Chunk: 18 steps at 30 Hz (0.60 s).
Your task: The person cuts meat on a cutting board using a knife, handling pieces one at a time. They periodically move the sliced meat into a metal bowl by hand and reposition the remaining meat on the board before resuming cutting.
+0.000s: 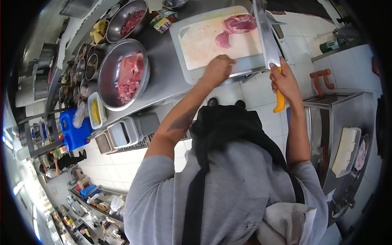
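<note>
Steel counter (163,65); knife (267,38) blade pointing away

The long knife blade (265,32) runs off the top edge of the view, so its tip is cut off. The right hand (286,81) wraps the yellow handle (279,102), hiding its upper part. The left hand (218,69), at the near edge of the cutting board (204,45), covers whatever its fingers press. The small metal pots (83,65) along the counter's far left edge are too small to tell contents.
</note>
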Available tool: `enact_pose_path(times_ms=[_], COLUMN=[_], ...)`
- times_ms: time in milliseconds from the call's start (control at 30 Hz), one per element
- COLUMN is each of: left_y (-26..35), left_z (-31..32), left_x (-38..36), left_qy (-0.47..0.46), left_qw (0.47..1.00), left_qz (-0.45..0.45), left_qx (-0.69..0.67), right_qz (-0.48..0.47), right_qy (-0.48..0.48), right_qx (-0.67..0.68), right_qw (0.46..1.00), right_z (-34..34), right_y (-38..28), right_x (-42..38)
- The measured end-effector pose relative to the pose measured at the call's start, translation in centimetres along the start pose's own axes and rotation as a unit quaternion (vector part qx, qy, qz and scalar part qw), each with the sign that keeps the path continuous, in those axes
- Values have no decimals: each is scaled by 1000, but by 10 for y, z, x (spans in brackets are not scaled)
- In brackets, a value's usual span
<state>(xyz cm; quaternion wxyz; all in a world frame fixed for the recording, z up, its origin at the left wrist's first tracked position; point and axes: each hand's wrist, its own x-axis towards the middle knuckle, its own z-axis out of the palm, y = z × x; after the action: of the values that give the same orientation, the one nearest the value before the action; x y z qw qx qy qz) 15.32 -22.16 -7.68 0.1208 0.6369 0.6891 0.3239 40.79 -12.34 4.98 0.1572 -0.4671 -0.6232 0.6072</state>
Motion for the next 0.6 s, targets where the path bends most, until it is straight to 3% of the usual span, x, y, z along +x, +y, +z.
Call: enact_pose_path(times_ms=[33,100,133,333,367,433,467,500,533,567,600], left_y=[3,20,15,14,11,1,7,-16,-52,-98,-163], left_z=[19,25,32,25,-2,-107,-169,-213,-251,-282,-300], left_x=[4,9,10,22,13,-37,-62,-83,-126,-169,-208], left_qy=[10,-40,-50,19,174,332,400,510,530,366,156], left_qw=[996,993,986,998,984,942,890,849,813,835,807], left_qz=[65,47,56,-35,4,-48,-79,-52,-140,-294,-444], left_qx=[64,100,149,38,24,-9,205,130,195,286,356], right_qz=[0,9,-18,13,13,17,27,28,32,38,40], right_qy=[-8,15,-28,-39,-41,-39,-40,-42,-46,-52,-52], right_qx=[-1,6,34,29,16,24,27,27,30,33,33], right_qw=[1000,1000,999,999,999,999,998,998,998,997,997], right_z=[-7,-23,-27,-41,-42,-41,-40,-39,-36,-33,-28], right_y=[8,31,33,46,47,44,44,44,44,45,46], right_x=[-2,-3,-7,-13,-10,-10,-12,-11,-8,-7,-6])
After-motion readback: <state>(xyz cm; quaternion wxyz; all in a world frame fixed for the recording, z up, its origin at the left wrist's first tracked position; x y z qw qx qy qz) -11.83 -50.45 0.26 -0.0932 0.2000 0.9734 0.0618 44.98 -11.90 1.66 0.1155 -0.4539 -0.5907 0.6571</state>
